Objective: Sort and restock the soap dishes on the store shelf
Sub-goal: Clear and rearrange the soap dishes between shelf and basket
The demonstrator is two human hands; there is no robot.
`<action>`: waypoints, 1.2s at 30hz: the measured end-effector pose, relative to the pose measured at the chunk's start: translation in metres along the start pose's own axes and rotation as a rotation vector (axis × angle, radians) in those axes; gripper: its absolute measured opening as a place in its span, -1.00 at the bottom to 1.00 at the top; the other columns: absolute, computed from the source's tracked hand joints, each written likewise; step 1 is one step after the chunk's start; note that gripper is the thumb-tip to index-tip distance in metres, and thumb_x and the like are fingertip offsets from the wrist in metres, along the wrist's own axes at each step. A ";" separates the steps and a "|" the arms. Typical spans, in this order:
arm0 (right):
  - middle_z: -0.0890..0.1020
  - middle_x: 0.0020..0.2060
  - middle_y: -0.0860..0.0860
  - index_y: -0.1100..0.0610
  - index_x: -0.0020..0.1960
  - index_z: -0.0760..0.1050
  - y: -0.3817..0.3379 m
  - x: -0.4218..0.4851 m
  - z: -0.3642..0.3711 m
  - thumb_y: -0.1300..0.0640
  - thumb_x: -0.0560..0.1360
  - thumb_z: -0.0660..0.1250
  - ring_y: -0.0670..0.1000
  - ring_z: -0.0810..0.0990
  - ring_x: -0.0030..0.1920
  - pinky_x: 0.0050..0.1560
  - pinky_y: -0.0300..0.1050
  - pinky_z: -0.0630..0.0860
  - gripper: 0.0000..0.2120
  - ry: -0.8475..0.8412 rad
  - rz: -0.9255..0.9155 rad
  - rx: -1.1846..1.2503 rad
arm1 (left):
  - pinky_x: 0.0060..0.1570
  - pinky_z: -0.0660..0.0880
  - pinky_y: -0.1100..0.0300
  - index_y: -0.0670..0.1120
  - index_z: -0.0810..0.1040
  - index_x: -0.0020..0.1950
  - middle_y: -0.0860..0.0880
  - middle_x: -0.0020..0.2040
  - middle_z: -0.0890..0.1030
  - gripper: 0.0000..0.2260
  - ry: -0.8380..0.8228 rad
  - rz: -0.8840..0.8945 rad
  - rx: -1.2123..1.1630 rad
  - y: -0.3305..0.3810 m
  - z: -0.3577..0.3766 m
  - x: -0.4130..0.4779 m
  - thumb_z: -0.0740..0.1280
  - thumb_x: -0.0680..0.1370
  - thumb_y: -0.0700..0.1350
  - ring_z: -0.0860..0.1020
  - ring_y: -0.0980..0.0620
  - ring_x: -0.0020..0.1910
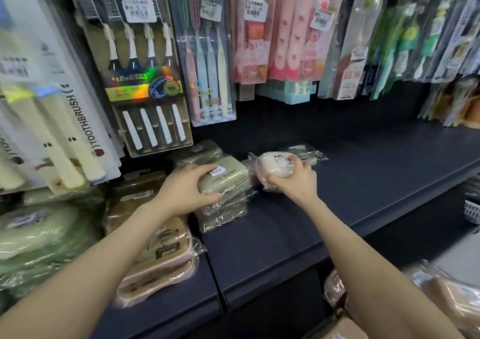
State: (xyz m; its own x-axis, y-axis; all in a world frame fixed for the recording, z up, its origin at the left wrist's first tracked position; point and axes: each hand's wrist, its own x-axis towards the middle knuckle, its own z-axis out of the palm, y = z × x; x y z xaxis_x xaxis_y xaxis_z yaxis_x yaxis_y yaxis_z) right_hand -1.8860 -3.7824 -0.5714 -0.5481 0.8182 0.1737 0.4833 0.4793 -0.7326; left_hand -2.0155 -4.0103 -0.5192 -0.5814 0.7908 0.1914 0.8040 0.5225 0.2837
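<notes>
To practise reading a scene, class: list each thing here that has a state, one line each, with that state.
Olive-green rectangular plastic soap dish: closed, film-wrapped, atop a stack of its kind.
Pink oval plastic soap dish: film-wrapped, held.
Left hand: grips the olive-green dish.
Right hand: grips the pink dish.
Boxed toothbrush packs: hanging, sealed.

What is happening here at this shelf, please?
A person is sorting wrapped soap dishes on a dark store shelf. The left hand grips the top green soap dish of a small stack. The right hand holds a pink oval soap dish just beside that stack. Beige soap dishes lie stacked nearer on the left, and toothbrush packs hang above.
</notes>
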 end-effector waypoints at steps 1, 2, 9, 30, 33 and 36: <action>0.40 0.32 0.17 0.04 0.44 0.29 -0.004 0.009 0.006 -0.22 0.32 0.44 0.24 0.34 0.32 0.32 0.01 0.28 -0.21 -0.002 0.003 0.012 | 0.25 0.34 0.17 0.18 0.32 0.45 0.01 0.34 0.46 -0.17 -0.004 0.002 -0.055 -0.005 0.002 0.002 0.25 0.19 0.38 0.43 0.00 0.28; 0.40 0.32 0.18 0.04 0.43 0.30 -0.007 0.018 0.012 -0.26 0.28 0.42 0.23 0.34 0.33 0.33 0.01 0.26 -0.18 0.001 0.007 0.023 | 0.24 0.35 0.18 0.20 0.33 0.44 0.03 0.33 0.46 -0.17 -0.005 0.003 -0.101 -0.009 0.003 0.004 0.25 0.17 0.40 0.44 0.03 0.27; 0.37 0.35 0.21 0.06 0.43 0.33 -0.032 0.070 0.047 -0.24 0.33 0.44 0.28 0.33 0.33 0.33 0.06 0.26 -0.23 0.039 -0.086 -0.149 | 0.29 0.24 0.29 0.33 0.35 0.35 0.16 0.28 0.38 -0.24 0.032 0.057 -0.246 -0.031 0.010 0.007 0.25 0.14 0.43 0.36 0.13 0.31; 0.36 0.42 0.17 0.05 0.34 0.49 0.022 -0.005 0.030 -0.09 0.55 0.29 0.22 0.28 0.42 0.41 0.09 0.21 -0.59 0.034 -0.224 -0.175 | 0.36 0.12 0.06 0.24 0.25 0.47 0.06 0.44 0.31 -0.40 0.035 0.001 0.219 -0.020 -0.004 0.012 0.12 0.44 0.33 0.20 -0.02 0.42; 0.37 0.42 0.22 0.07 0.33 0.51 0.048 -0.039 0.007 -0.10 0.54 0.32 0.22 0.28 0.44 0.43 0.12 0.20 -0.58 0.038 -0.223 -0.266 | 0.42 0.08 -0.05 0.21 0.13 0.52 0.03 0.52 0.21 -0.47 -0.011 -0.022 0.291 -0.017 -0.002 0.012 0.14 0.57 0.23 0.14 -0.05 0.49; 0.48 0.32 0.27 0.09 0.22 0.59 0.082 -0.080 -0.020 -0.25 0.49 0.20 0.27 0.41 0.36 0.34 0.23 0.34 -0.48 0.100 -0.227 -0.305 | 0.45 0.04 -0.13 0.17 0.03 0.55 -0.05 0.55 0.15 -0.46 -0.073 -0.061 0.313 -0.008 -0.001 0.009 0.10 0.60 0.20 0.10 -0.12 0.51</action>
State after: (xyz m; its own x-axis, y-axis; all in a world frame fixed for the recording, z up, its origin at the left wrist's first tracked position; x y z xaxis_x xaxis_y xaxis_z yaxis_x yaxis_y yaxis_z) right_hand -1.7888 -3.8018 -0.6317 -0.6025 0.6999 0.3835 0.5463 0.7120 -0.4412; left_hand -2.0274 -4.0084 -0.5187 -0.6282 0.7699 0.1122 0.7738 0.6333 -0.0125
